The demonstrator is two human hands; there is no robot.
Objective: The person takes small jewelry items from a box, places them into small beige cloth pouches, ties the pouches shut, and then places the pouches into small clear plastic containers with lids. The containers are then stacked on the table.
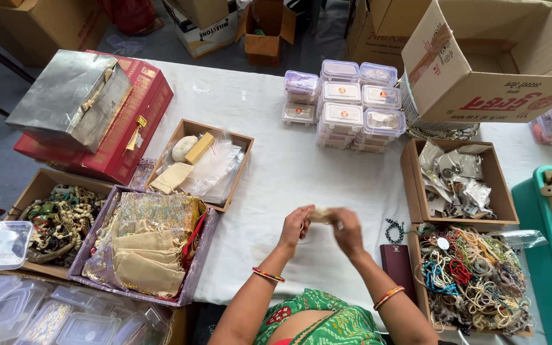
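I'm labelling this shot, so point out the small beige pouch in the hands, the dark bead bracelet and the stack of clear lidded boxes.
small beige pouch (320, 215), head view, its middle between both hands.
dark bead bracelet (393, 231), head view, the ring's left side.
clear lidded boxes (342, 117), head view, a front box's lid.

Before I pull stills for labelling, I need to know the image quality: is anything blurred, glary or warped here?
Head view: light is soft and even, with faint shadows; both hands, left hand and right hand, and the small beige pouch between them are motion-blurred; the silver box shows mild sheen; table edges bow slightly from the wide lens.
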